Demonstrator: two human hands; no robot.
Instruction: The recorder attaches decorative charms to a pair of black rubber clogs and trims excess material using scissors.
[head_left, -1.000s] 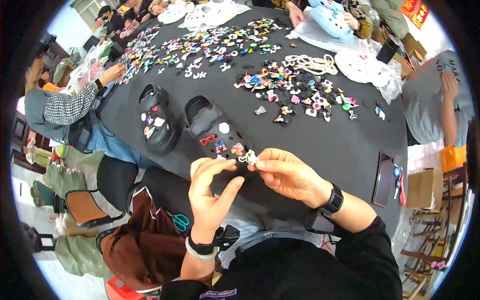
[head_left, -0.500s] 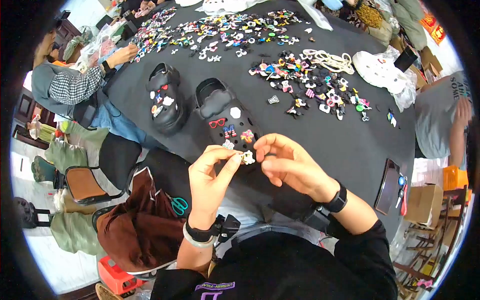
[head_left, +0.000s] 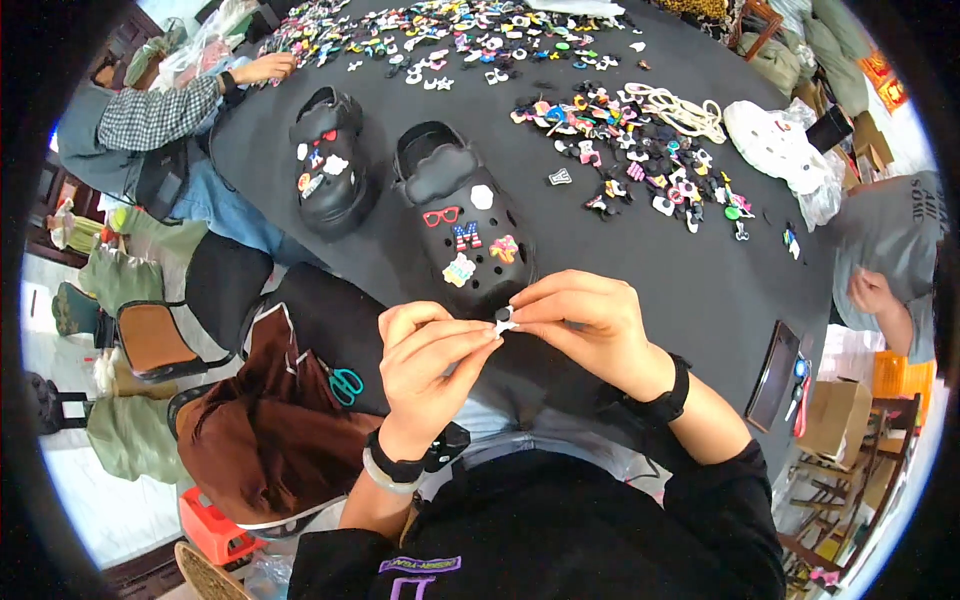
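Between the fingertips of my left hand [head_left: 430, 365] and my right hand [head_left: 590, 325] is a small white shoe charm [head_left: 504, 322] with a black back; both hands pinch it. Just beyond my fingers sits a black clog [head_left: 455, 190], its toe toward me. On its upper are red glasses, a letter in stars and stripes, a white charm and other colourful charms, with several bare holes around them. A second black clog [head_left: 330, 205], also decorated with charms, stands to its left.
Loose charms [head_left: 640, 160] lie in a heap at right, beside a coiled cream cord [head_left: 680, 110]; another spread [head_left: 430, 45] covers the far side. A phone [head_left: 773, 375] lies near the right edge. White clogs [head_left: 770, 145] rest at far right. A person's hand [head_left: 265, 68] reaches in at far left.
My right hand has closed in and now pinches the charm along with my left. The charm has turned, showing its black back. My view has shifted slightly.
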